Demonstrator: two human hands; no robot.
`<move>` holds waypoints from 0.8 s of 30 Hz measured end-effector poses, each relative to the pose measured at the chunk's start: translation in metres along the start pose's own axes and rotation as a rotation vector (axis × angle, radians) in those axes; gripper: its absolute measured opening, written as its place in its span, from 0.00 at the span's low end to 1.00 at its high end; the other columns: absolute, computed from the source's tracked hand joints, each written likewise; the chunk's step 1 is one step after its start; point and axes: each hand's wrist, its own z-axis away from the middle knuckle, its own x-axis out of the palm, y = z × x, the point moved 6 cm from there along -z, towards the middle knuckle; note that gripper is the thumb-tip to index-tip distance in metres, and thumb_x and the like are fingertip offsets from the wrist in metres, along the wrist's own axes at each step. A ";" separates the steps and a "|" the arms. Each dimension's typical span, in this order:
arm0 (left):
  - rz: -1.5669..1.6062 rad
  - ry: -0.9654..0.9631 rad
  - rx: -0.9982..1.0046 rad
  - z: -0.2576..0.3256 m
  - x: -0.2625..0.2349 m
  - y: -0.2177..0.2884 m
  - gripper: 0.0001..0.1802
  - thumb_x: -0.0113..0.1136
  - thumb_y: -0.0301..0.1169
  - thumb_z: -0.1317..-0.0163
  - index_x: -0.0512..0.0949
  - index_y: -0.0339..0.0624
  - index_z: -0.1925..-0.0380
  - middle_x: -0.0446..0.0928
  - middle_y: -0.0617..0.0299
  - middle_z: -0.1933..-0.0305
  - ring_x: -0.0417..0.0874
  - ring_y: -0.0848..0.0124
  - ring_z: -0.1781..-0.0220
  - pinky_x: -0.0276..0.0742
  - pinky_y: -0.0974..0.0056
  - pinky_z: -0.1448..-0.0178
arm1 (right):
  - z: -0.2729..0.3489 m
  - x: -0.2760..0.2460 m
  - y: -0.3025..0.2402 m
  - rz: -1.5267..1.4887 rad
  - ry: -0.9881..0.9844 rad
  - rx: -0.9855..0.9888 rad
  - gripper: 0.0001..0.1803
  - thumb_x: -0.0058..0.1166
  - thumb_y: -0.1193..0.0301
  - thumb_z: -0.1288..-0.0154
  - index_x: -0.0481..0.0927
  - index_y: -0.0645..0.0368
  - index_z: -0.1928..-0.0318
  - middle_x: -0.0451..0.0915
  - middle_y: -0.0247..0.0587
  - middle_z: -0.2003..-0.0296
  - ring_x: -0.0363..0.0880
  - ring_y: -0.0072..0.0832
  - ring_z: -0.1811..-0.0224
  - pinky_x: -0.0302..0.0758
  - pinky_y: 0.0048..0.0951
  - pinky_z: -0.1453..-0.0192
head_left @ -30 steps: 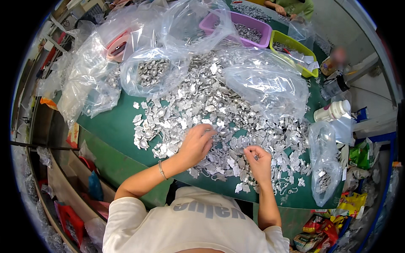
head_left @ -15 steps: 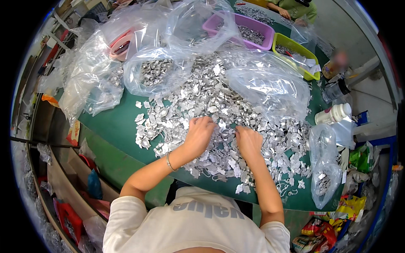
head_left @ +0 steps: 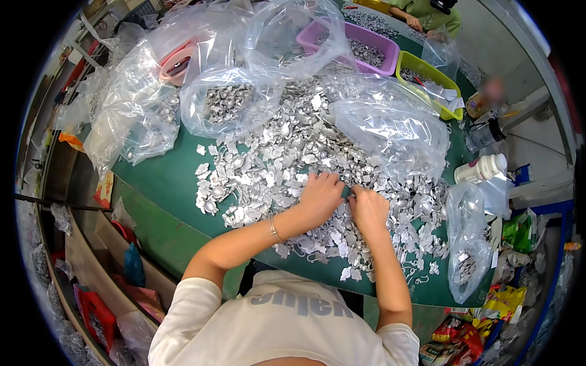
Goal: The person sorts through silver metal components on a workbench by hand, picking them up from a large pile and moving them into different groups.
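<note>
A broad heap of small silver metal castings (head_left: 256, 177), some flat and some hook-shaped, spreads over the green tabletop (head_left: 160, 177). Both hands are down in the middle of it, nearly touching each other. My left hand (head_left: 322, 196), with a bracelet (head_left: 273, 229) on its wrist, has its fingers curled over the pieces. Beside it, my right hand (head_left: 369, 210) is closed with thumb and fingertips together. Whatever either hand grips is hidden under the fingers or too small to make out.
Clear plastic bags (head_left: 390, 131) lie around the heap, one open bag (head_left: 229, 104) holding castings. A purple basin (head_left: 390, 46) and a green basin (head_left: 455, 82) stand at the back right. A white bottle (head_left: 482, 169) lies at the right edge. Across the table sits a person (head_left: 427, 18).
My left hand has moved right across the heap, close to my right hand. The right hand has shifted slightly right and down.
</note>
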 end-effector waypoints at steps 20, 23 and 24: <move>-0.020 -0.035 0.095 -0.015 0.012 -0.011 0.03 0.60 0.26 0.52 0.75 0.43 0.77 0.74 0.61 0.71 0.76 0.63 0.61 0.67 0.58 0.61 | 0.002 -0.001 0.023 -0.827 0.109 0.113 0.07 0.57 0.70 0.45 0.78 0.62 0.72 0.73 0.35 0.85 0.68 0.23 0.86 0.64 0.24 0.80; 0.239 0.076 0.019 -0.017 0.005 -0.020 0.03 0.60 0.25 0.52 0.76 0.42 0.76 0.75 0.59 0.71 0.76 0.61 0.61 0.69 0.57 0.61 | 0.015 0.012 0.031 -1.918 -0.094 0.323 0.08 0.54 0.69 0.41 0.76 0.62 0.68 0.72 0.33 0.81 0.67 0.19 0.82 0.63 0.19 0.78; 0.374 0.140 -0.006 -0.017 -0.001 -0.023 0.03 0.61 0.25 0.52 0.77 0.41 0.76 0.75 0.59 0.71 0.76 0.61 0.61 0.70 0.57 0.60 | 0.021 0.011 0.031 -2.084 -0.067 0.301 0.08 0.50 0.68 0.38 0.74 0.61 0.66 0.74 0.37 0.73 0.71 0.23 0.76 0.64 0.20 0.77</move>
